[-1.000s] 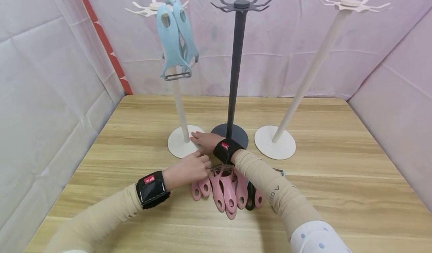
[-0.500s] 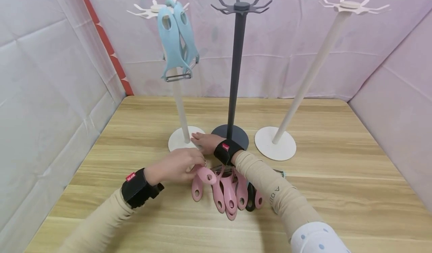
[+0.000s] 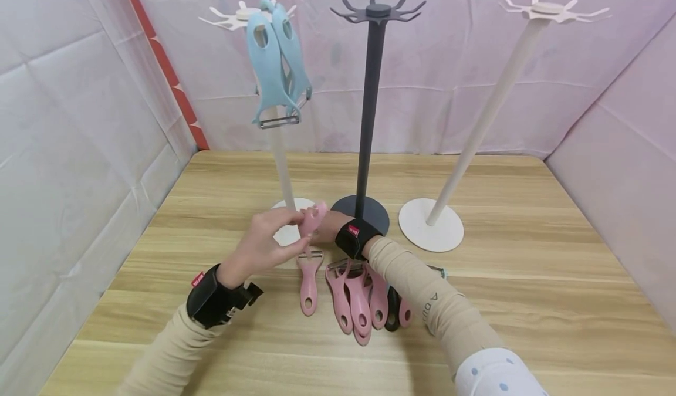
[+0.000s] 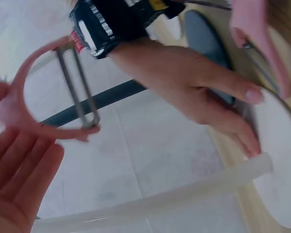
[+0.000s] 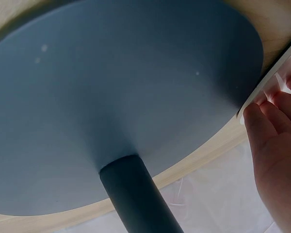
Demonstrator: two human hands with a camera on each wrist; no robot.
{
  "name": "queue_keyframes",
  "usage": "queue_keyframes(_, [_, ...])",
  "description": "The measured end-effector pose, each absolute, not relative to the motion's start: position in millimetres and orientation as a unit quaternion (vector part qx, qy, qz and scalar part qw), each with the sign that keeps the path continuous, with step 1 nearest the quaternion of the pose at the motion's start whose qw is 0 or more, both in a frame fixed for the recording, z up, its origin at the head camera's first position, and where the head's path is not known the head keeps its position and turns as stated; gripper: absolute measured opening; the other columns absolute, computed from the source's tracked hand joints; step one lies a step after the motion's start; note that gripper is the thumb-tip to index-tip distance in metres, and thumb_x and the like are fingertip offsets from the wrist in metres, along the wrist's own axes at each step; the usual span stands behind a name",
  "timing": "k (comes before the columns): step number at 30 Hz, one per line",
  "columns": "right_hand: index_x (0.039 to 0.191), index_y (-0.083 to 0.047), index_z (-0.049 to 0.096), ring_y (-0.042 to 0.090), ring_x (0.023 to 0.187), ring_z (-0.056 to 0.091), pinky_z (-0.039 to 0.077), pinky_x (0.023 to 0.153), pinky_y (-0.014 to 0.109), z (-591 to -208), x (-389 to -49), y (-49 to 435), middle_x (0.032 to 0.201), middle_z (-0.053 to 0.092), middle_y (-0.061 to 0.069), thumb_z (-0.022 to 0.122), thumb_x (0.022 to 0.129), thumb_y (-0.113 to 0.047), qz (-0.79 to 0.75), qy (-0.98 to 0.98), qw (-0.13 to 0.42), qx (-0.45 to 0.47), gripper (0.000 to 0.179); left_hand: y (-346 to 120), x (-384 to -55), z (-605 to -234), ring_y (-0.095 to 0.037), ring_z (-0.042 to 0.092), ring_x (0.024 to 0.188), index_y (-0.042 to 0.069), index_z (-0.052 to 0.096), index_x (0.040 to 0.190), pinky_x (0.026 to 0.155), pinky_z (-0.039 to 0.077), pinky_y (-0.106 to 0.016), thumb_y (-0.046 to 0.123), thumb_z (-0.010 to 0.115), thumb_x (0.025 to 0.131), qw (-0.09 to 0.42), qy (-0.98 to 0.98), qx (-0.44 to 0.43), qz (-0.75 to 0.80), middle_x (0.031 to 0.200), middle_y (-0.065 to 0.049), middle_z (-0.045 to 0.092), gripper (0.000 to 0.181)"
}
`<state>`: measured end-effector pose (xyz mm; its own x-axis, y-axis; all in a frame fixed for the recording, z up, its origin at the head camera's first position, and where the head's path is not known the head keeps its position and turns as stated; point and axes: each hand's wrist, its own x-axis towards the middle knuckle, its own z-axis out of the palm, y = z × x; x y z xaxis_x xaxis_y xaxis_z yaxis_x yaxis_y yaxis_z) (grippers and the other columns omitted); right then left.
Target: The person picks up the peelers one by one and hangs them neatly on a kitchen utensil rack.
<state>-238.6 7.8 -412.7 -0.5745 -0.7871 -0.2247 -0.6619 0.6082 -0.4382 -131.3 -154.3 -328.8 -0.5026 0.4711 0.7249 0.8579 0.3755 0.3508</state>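
Observation:
My left hand [image 3: 264, 237] pinches a pink peeler [image 3: 313, 221] by its handle. In the left wrist view the peeler [image 4: 12, 110] shows its forked head and metal blade. My right hand [image 3: 327, 226] rests with extended fingers on the white round base [image 4: 286, 160] of the left stand. Below the hands a single pink peeler [image 3: 308, 290] lies on the table. Right of it is a pile of pink peelers [image 3: 359, 302] with a black handle [image 3: 392, 312] among them, partly hidden under the right forearm. Light blue peelers [image 3: 269, 67] hang from the left stand's hooks.
A dark stand [image 3: 369, 102] stands in the middle, its base right beside my right wrist. Another white stand [image 3: 483, 114] is to the right. Their hooks bear nothing. A light blue peeler end [image 3: 442, 273] shows past the right sleeve. Pale cloth walls surround the wooden table [image 3: 528, 302].
My left hand has picked up a pink peeler from the table and raised it, turning its handle upward, toward the left stand's base. The right hand has stayed in place.

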Motion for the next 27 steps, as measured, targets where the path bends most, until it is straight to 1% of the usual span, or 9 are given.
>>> queue_keyframes(3, [0.125,-0.012,0.054,0.016,0.118,0.045,0.037,0.096,0.03,-408.0,-238.4,5.9,0.133,0.047,0.006,0.052,0.091,-0.03,-0.112,0.864,0.178,-0.457,0.039,-153.3,-131.8,-322.5,-0.021,0.062,0.074,-0.004,0.065,0.092,0.068,0.051,-0.028,0.014,0.065,0.077,0.332,-0.766,-0.395,-0.384,0.082,-0.011,0.066,0.024])
queue_keyframes(4, [0.13,-0.01,0.051,0.017,0.124,0.039,0.034,0.099,0.029,-406.0,-237.6,5.6,0.138,0.041,0.007,0.052,0.091,-0.03,-0.092,0.865,0.177,-0.461,0.044,-153.0,-132.1,-319.9,-0.021,0.062,0.073,-0.005,0.065,0.092,0.067,0.051,-0.028,0.015,0.063,0.078,0.355,-0.76,-0.384,-0.385,0.081,-0.012,0.066,0.025])
queue_keyframes(6, [0.142,-0.009,0.03,0.02,0.134,0.023,0.026,0.105,0.029,-403.1,-235.2,5.3,0.148,0.023,0.01,0.052,0.091,-0.034,-0.054,0.874,0.182,-0.447,0.061,-151.6,-133.4,-313.3,-0.024,0.063,0.069,-0.007,0.065,0.09,0.067,0.052,-0.028,0.014,0.063,0.077,0.404,-0.744,-0.363,-0.389,0.079,-0.014,0.066,0.025])
queue_keyframes(7, [0.145,-0.01,0.021,0.021,0.136,0.016,0.023,0.106,0.03,-401.0,-233.9,4.5,0.15,0.017,0.011,0.051,0.092,-0.035,-0.045,0.878,0.189,-0.438,0.067,-150.7,-134.0,-309.5,-0.025,0.063,0.068,-0.008,0.065,0.089,0.067,0.052,-0.027,0.016,0.062,0.078,0.424,-0.736,-0.349,-0.396,0.078,-0.015,0.066,0.026])
queue_keyframes(8, [0.146,-0.01,0.017,0.021,0.136,0.015,0.023,0.106,0.029,-400.0,-233.1,4.3,0.15,0.016,0.01,0.051,0.092,-0.037,-0.046,0.88,0.195,-0.43,0.069,-150.0,-134.7,-305.5,-0.026,0.062,0.066,-0.009,0.065,0.088,0.068,0.052,-0.025,0.016,0.061,0.078,0.442,-0.727,-0.334,-0.407,0.077,-0.016,0.066,0.027])
queue_keyframes(11, [0.146,-0.011,0.017,0.022,0.136,0.017,0.023,0.107,0.031,-396.7,-230.8,3.3,0.15,0.015,0.011,0.054,0.09,-0.038,-0.045,0.882,0.2,-0.424,0.072,-148.1,-138.1,-290.4,-0.027,0.061,0.063,-0.01,0.065,0.086,0.067,0.051,-0.022,0.016,0.062,0.076,0.493,-0.701,-0.287,-0.428,0.074,-0.018,0.065,0.028])
queue_keyframes(15, [0.143,-0.007,0.026,0.022,0.136,0.016,0.022,0.107,0.031,-392.1,-228.3,3.2,0.149,0.018,0.011,0.055,0.09,-0.035,-0.036,0.878,0.196,-0.434,0.067,-146.9,-145.8,-268.1,-0.026,0.059,0.061,-0.009,0.067,0.083,0.066,0.049,-0.02,0.018,0.062,0.074,0.547,-0.669,-0.233,-0.446,0.072,-0.016,0.065,0.029])
queue_keyframes(21, [0.143,-0.008,0.026,0.02,0.137,0.014,0.021,0.107,0.03,-392.5,-228.2,3.0,0.15,0.017,0.009,0.055,0.09,-0.036,-0.039,0.88,0.2,-0.429,0.067,-150.6,-157.6,-234.2,-0.022,0.056,0.058,-0.006,0.068,0.082,0.062,0.048,-0.019,0.022,0.062,0.071,0.596,-0.64,-0.18,-0.45,0.069,-0.014,0.064,0.031])
queue_keyframes(27, [0.143,-0.008,0.025,0.019,0.137,0.013,0.021,0.107,0.03,-395.2,-229.5,2.4,0.15,0.017,0.008,0.054,0.09,-0.037,-0.038,0.881,0.199,-0.428,0.068,-155.7,-164.3,-204.5,-0.023,0.055,0.06,-0.005,0.069,0.085,0.063,0.046,-0.017,0.022,0.062,0.073,0.595,-0.654,-0.155,-0.441,0.069,-0.015,0.061,0.03])
